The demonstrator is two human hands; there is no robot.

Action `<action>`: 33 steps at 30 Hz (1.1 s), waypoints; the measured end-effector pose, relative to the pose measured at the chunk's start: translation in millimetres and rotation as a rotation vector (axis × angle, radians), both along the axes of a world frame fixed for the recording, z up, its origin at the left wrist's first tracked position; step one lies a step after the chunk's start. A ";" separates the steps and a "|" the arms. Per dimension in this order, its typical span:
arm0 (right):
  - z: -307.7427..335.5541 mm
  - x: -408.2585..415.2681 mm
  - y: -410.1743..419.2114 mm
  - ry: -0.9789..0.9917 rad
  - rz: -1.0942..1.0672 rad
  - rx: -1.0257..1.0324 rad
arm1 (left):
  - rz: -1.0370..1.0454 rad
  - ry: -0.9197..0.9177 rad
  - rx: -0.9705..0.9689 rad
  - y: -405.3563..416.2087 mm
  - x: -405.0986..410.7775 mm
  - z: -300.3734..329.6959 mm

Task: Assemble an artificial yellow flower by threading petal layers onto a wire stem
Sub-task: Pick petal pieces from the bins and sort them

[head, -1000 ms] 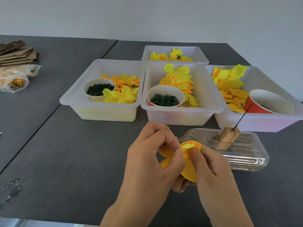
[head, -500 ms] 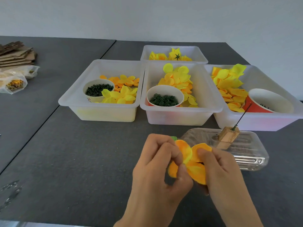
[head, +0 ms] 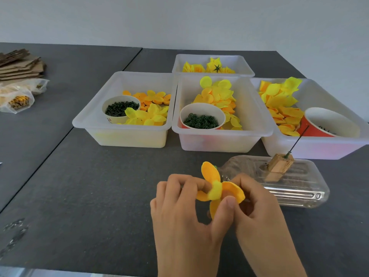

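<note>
A small orange-yellow petal layer (head: 219, 190) is held between both hands above the dark table, near its front. My left hand (head: 183, 214) pinches it from the left with thumb and fingers. My right hand (head: 257, 212) pinches its right side. One petal stands up, and a bit of green shows behind its top. A thin dark wire stem (head: 296, 142) stands tilted in a wooden block (head: 279, 165) on a clear plastic bottle (head: 295, 184) lying just right of my hands.
Several white bins hold petals: left bin (head: 95, 120), middle bin (head: 253, 120), right bin (head: 339, 148), back bin (head: 245, 64). Cups of dark green rings (head: 120, 108) (head: 200, 120) and a red cup (head: 327, 124) sit inside. Cardboard (head: 18, 64) and bags (head: 18, 98) lie far left.
The petal layer has opened out between my fingers and turned, one petal now pointing up. Both hands shifted slightly right and lower.
</note>
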State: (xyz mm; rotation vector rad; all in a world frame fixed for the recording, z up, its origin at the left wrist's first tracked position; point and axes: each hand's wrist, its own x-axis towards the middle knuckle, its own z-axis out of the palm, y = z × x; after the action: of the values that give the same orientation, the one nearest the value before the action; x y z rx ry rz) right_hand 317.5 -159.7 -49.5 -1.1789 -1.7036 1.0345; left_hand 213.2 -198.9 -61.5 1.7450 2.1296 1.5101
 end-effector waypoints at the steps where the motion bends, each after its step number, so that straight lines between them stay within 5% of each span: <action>1: -1.3 -1.6 -0.9 -0.009 -0.003 0.019 | -0.028 -0.069 -0.020 0.2 -0.8 1.0; 4: -2.6 -7.3 -5.5 -0.024 -0.061 0.089 | -0.056 -0.328 -0.110 -0.5 -1.8 -0.2; 10: -4.9 -1.5 -2.5 -0.043 -0.237 0.133 | -0.104 -0.497 0.002 -7.3 -6.7 1.4; 20: -1.8 -5.2 -0.1 0.033 -0.062 0.127 | -0.150 -0.469 0.004 -7.2 1.1 -0.7; 22: -2.3 -2.1 2.3 -0.023 -0.140 0.154 | -0.203 -0.644 0.022 -8.2 -2.5 -1.9; 27: -0.7 4.1 5.6 -0.019 -0.138 0.086 | -0.478 -1.415 -0.063 -8.5 -18.4 -5.5; 33: 25.6 8.7 3.6 0.210 -0.049 -0.054 | -0.536 -1.619 -0.017 -10.9 -28.4 -5.4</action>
State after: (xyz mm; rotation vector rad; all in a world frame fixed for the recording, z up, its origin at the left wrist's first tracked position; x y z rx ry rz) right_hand 326.1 -156.1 -23.8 -1.0986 -1.4854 1.1383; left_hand 184.8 -209.8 -66.9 0.4226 0.7356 1.6398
